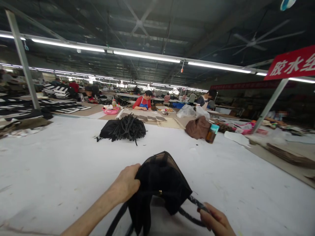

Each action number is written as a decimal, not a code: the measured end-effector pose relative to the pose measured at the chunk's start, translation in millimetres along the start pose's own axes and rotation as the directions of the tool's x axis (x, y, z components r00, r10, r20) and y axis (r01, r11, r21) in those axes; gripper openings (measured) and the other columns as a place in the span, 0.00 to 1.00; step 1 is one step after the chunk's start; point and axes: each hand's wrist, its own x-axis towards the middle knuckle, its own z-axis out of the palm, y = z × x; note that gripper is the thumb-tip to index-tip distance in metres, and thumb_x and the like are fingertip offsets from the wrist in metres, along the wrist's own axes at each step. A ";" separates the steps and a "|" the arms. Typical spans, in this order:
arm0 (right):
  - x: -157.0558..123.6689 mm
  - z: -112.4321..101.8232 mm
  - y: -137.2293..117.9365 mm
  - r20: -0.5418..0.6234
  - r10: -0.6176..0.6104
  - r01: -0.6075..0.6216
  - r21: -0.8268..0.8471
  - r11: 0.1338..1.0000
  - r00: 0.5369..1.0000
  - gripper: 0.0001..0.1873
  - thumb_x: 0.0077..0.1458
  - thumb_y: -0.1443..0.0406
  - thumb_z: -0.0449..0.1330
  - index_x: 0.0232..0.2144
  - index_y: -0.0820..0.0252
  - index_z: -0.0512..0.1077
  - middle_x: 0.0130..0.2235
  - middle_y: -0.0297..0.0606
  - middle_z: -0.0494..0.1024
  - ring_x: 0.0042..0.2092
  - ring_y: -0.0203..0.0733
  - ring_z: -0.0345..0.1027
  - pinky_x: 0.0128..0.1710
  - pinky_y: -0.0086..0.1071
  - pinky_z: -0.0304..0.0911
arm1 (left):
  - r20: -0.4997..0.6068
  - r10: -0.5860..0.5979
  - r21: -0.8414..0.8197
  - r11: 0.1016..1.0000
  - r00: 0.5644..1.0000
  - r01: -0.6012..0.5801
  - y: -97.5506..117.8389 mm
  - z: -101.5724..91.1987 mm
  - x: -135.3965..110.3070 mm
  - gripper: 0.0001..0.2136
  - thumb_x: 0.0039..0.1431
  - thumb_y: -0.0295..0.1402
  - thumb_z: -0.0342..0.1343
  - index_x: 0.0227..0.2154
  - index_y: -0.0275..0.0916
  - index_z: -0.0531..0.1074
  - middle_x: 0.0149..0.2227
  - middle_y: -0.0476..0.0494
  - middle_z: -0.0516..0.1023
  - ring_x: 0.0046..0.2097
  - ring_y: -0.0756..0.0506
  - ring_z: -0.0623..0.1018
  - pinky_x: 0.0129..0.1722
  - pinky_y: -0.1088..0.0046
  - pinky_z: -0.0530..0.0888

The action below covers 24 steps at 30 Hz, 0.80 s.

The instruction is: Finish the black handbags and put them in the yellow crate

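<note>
A black bag [159, 177] with brown panels is bent over in front of me above the white tabletop [73, 183]. A small gold-coloured metal piece shows near its middle. My left hand [128, 182] grips the bag's left side, thumb on the near face and the other fingers partly hidden behind it. At the lower right, my right hand [215, 218] is closed round the bag's dark strap handle [197, 201]. Another dark strap hangs down at the lower left, running out of view.
A heap of black strips [125, 129] lies farther back. To its right are a brown cloth bundle [197, 127] and an amber jar with a teal lid [212, 133]. A pink basin [110, 110] stands beyond. Metal posts [22, 59] rise at both sides. Several people work behind.
</note>
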 end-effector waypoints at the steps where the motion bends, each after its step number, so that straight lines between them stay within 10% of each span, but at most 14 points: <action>1: 1.0 -4.8 -1.9 0.038 -0.020 0.023 -0.061 0.998 0.999 0.20 0.44 0.49 0.55 0.18 0.60 0.64 0.20 0.30 0.56 0.25 0.35 0.50 0.25 0.29 0.46 | -0.020 0.000 0.029 1.000 1.000 0.001 -3.2 -4.6 -6.5 0.13 0.35 0.21 0.43 0.26 0.39 0.64 0.29 0.47 0.72 0.33 0.47 0.71 0.29 0.76 0.63; 12: 17.2 13.2 -45.8 0.358 0.010 0.075 -0.223 0.972 0.934 0.15 0.48 0.55 0.53 0.21 0.61 0.64 0.20 0.30 0.61 0.26 0.35 0.56 0.26 0.27 0.50 | -0.055 -0.167 0.009 0.986 0.984 0.167 -42.7 -1.2 -39.3 0.30 0.46 0.25 0.42 0.56 0.41 0.48 0.32 0.46 0.73 0.33 0.46 0.72 0.31 0.74 0.64; 18: -0.6 32.8 -69.7 0.000 0.016 -0.013 -0.570 0.822 1.000 0.29 0.43 0.58 0.58 0.50 0.52 0.62 0.46 0.41 0.70 0.46 0.51 0.61 0.45 0.37 0.56 | -0.052 -0.090 0.024 0.996 0.995 0.092 -20.7 -5.2 -29.4 0.33 0.46 0.26 0.42 0.58 0.45 0.45 0.39 0.44 0.71 0.36 0.46 0.72 0.33 0.73 0.64; 21: -8.1 60.4 -99.5 0.062 -0.268 0.241 -0.662 0.710 0.961 0.23 0.49 0.59 0.52 0.49 0.52 0.63 0.52 0.41 0.64 0.52 0.50 0.56 0.50 0.38 0.53 | -0.036 -0.076 0.042 0.996 0.996 0.078 -18.6 -3.8 -23.7 0.32 0.45 0.26 0.43 0.58 0.42 0.47 0.37 0.43 0.72 0.35 0.45 0.71 0.34 0.72 0.65; 24: -7.0 98.0 -135.7 0.379 -0.374 0.532 -0.643 0.552 0.846 0.19 0.50 0.69 0.47 0.44 0.54 0.68 0.47 0.40 0.69 0.48 0.45 0.60 0.46 0.33 0.57 | -0.050 -0.070 0.038 0.997 0.996 0.072 -18.8 1.6 -21.5 0.30 0.46 0.27 0.43 0.57 0.41 0.50 0.35 0.43 0.73 0.35 0.45 0.72 0.35 0.72 0.65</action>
